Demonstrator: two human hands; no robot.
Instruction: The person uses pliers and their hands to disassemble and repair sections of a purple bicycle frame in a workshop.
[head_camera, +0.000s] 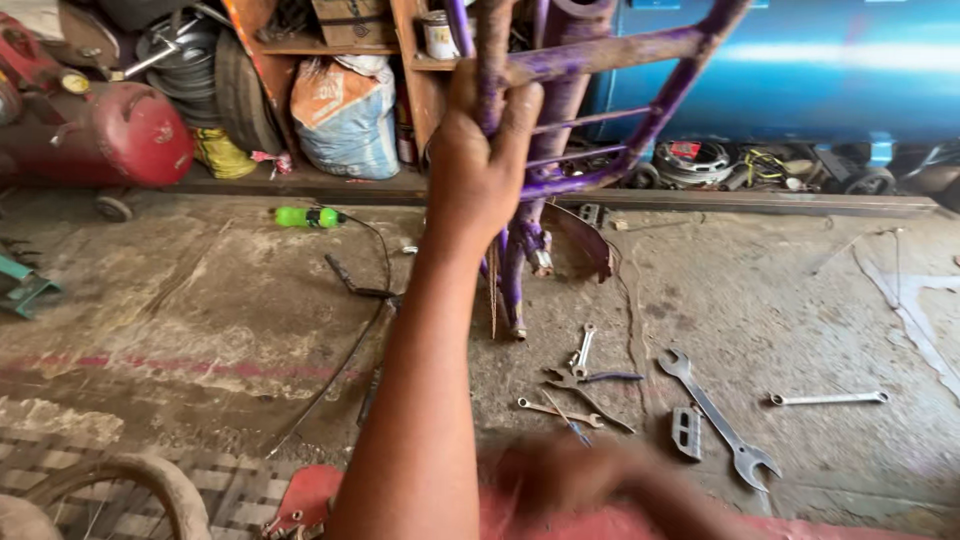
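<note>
1. A big blue tank (800, 60) is seen across the back right, with junk tucked under it on the floor.
2. A purple bicycle frame (620, 60) is held upright in the middle of the shot, its lower end down on the concrete floor (200, 290). The paint looks pretty worn and rusty.
3. A red compressor tank (130, 130) is parked at the far left, with a stack of tyres (215, 70) just behind it.
4. An arm is stretched up from the bottom centre; which one it is can't be said for sure, but it's taken here as the left hand (480, 160). It's wrapped tight around one of the frame's tubes, fingers curled over the top.
5. The right hand (560, 475) is caught low in the frame as a blur, so whether it's spread or closed can't be told.
6. A filled sack (345, 115) is propped against the wooden shelf at the back.
7. A worn tyre (150, 480) is poking in at the bottom left corner.
8. A large open-ended wrench (715, 415) is lying on the floor right of the frame, with a slimmer spanner (828, 398) well apart from it further right.
9. Pliers (590, 385) and a couple of small spanners are scattered just left of the large wrench.
10. A green bottle (305, 217) is lying on its side near the back ledge.
</note>
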